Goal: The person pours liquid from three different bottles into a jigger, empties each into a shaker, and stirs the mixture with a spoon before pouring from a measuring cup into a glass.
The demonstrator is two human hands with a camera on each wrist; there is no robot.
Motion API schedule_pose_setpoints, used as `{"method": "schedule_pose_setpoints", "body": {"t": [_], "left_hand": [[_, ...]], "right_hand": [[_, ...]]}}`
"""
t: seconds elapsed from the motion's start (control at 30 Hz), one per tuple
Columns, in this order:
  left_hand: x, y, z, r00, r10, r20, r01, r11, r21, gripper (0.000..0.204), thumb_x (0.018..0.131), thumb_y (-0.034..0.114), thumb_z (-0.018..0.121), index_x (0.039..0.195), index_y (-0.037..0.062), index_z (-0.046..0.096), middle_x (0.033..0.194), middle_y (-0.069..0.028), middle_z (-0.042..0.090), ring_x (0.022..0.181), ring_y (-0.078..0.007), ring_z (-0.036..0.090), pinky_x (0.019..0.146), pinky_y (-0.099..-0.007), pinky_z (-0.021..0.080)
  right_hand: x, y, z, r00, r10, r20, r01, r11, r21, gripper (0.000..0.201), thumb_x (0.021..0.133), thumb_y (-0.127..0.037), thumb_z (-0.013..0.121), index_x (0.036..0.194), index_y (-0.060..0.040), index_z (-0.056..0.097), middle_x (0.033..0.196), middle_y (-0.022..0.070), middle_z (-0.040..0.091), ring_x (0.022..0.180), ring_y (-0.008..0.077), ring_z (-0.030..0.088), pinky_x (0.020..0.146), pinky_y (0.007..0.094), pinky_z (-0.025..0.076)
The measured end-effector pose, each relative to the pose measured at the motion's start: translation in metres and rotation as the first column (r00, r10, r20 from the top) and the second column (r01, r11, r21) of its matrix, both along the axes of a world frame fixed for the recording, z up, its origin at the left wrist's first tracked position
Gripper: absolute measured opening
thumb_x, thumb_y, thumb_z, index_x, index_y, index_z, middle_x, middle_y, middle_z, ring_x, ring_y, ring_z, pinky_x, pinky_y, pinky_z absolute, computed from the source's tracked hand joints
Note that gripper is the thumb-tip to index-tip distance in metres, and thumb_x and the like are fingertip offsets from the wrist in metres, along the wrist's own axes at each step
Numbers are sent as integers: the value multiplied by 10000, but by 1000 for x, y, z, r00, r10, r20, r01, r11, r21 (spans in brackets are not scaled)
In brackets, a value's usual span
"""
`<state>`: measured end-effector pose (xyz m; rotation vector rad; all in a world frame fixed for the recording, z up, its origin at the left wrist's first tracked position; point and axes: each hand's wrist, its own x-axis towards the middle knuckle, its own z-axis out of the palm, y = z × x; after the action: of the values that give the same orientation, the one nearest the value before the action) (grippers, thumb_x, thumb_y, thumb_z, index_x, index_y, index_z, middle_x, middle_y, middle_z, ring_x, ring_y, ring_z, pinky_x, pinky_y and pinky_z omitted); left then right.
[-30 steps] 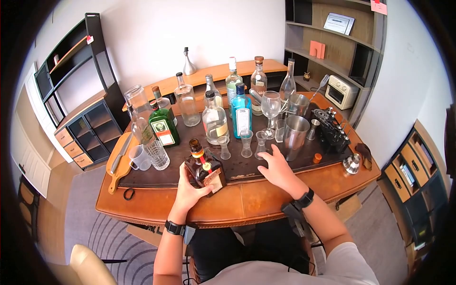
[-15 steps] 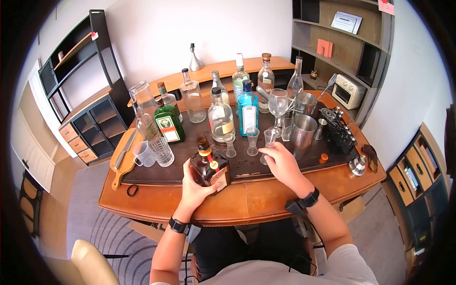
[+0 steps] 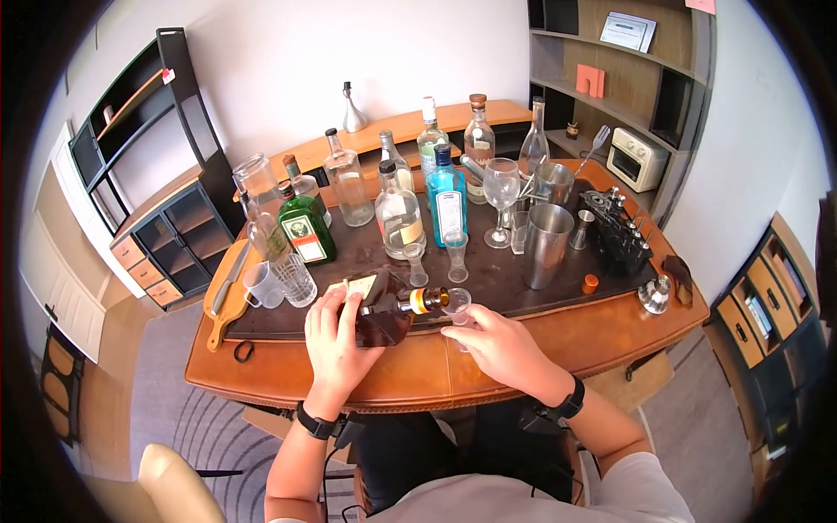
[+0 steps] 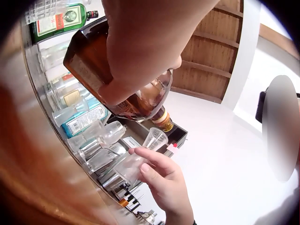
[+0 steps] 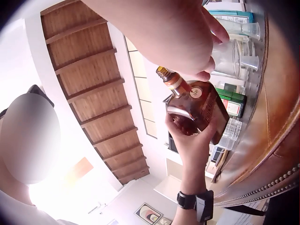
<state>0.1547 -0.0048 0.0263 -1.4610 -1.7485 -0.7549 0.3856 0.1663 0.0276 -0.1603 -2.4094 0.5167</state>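
My left hand (image 3: 336, 344) grips a dark brown square liqueur bottle (image 3: 384, 324) by its body and holds it tipped nearly level, neck to the right. Its uncapped mouth sits right at the rim of a small clear hourglass jigger (image 3: 457, 302). That jigger is pinched between thumb and fingers of my right hand (image 3: 506, 349), over the table's front part. In the left wrist view the bottle neck (image 4: 162, 120) slopes down toward the jigger's upper cup (image 4: 155, 138). The right wrist view shows the bottle (image 5: 199, 105) with the left hand wrapped round it; there my right hand hides the jigger.
Behind the hands stand two clear jiggers (image 3: 457, 261), a blue bottle (image 3: 447, 205), a green bottle (image 3: 305, 227) and several clear bottles. A steel shaker tin (image 3: 547, 248) and stemmed glass (image 3: 501, 187) are to the right. A knife lies on the cutting board (image 3: 225, 315) at left.
My right hand has taken a clear jigger from the row and brought it toward me, leftward. My left hand has tipped the brown bottle from upright over to the right, mouth at the jigger.
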Motion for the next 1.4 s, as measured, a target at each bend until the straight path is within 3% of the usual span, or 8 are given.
{"method": "schedule_pose_setpoints", "body": {"t": [0.2, 0.3, 0.43, 0.63, 0.73, 0.8, 0.9, 1.4], "left_hand": [[-6, -10, 13, 974, 60, -218, -73, 996, -54, 812, 613, 156, 885, 1360, 106, 570, 1383, -186, 560, 1280, -409, 552, 1083, -575, 426], [-5, -10, 21, 972, 49, -228, -63, 997, -52, 702, 673, 95, 796, 1346, 163, 608, 1368, -184, 578, 1264, -391, 571, 1085, -572, 431], [-5, -12, 27, 955, 76, -287, -105, 991, -86, 728, 664, 75, 774, 1362, 188, 600, 1368, -183, 581, 1267, -383, 575, 1100, -569, 420], [-6, -12, 31, 929, 88, -360, -121, 990, -72, 686, 715, 63, 731, 1369, 219, 595, 1362, -178, 587, 1255, -369, 588, 1100, -573, 419], [-6, -11, 33, 922, 93, -376, -127, 990, -67, 650, 762, 67, 708, 1378, 235, 588, 1362, -175, 588, 1250, -364, 594, 1096, -574, 421], [-6, -12, 35, 914, 100, -392, -140, 987, -75, 622, 799, 78, 690, 1387, 247, 579, 1362, -175, 588, 1248, -361, 596, 1094, -573, 423], [-9, -13, 37, 900, 92, -426, -146, 984, -98, 764, 672, 60, 794, 1385, 219, 569, 1406, -178, 571, 1289, -382, 571, 1121, -579, 397], [-10, -12, 34, 914, 98, -393, -153, 982, -110, 870, 574, 59, 824, 1389, 212, 564, 1427, -180, 552, 1307, -384, 554, 1124, -573, 389]], "right_hand": [[0, -2, -10, 1000, 5, 6, -5, 1000, -2, 270, 915, -36, 680, 1161, -125, 748, 1135, 114, 646, 974, 304, 703, 809, 396, 586], [-3, -1, -15, 1000, 4, 6, -4, 1000, 22, 271, 918, -39, 681, 1170, -117, 743, 1135, 116, 645, 981, 309, 697, 810, 393, 583], [-5, 4, -25, 997, 34, 69, -36, 999, 29, 317, 909, -21, 662, 1213, -89, 720, 1269, 168, 611, 1078, 330, 686, 841, 392, 593], [-6, 5, -25, 997, 41, 70, -43, 999, 32, 314, 920, -21, 648, 1219, -85, 719, 1284, 183, 604, 1108, 339, 675, 875, 399, 584], [-9, 5, -29, 999, 27, -28, -27, 999, 32, 261, 927, -60, 681, 1179, -104, 738, 1142, 127, 644, 1012, 323, 687, 823, 402, 580], [-10, 5, -30, 999, 32, -27, -31, 999, 22, 261, 930, -64, 680, 1181, -104, 737, 1142, 130, 643, 1014, 326, 686, 824, 404, 579], [-8, 5, -29, 999, 37, 40, -38, 999, 20, 298, 925, -39, 657, 1210, -92, 725, 1226, 166, 619, 1068, 342, 677, 859, 408, 580], [-4, 1, -21, 996, 34, 78, -34, 999, 2, 292, 933, -49, 655, 1215, -94, 715, 1203, 149, 622, 1056, 332, 676, 845, 419, 579]]}}
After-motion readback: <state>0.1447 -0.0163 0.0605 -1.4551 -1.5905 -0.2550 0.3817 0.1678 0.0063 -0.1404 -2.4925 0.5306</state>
